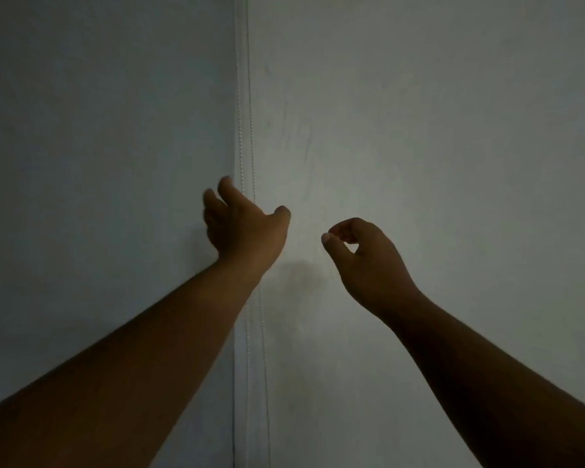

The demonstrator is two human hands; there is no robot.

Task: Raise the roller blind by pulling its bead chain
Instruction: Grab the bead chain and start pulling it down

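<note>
A white bead chain [240, 106] hangs as two thin strands down the middle of the head view, along the right edge of the grey roller blind [108, 130]. My left hand [244, 224] is raised in front of the chain with fingers spread and curled; the strands pass behind it and reappear below the wrist. Whether a finger touches the chain is hidden. My right hand [362, 251] hovers to the right of the chain, apart from it, thumb and forefinger loosely curved toward each other with nothing between them.
A plain pale wall [436, 130] fills the right half. The light is dim. Both bare forearms reach in from the bottom corners.
</note>
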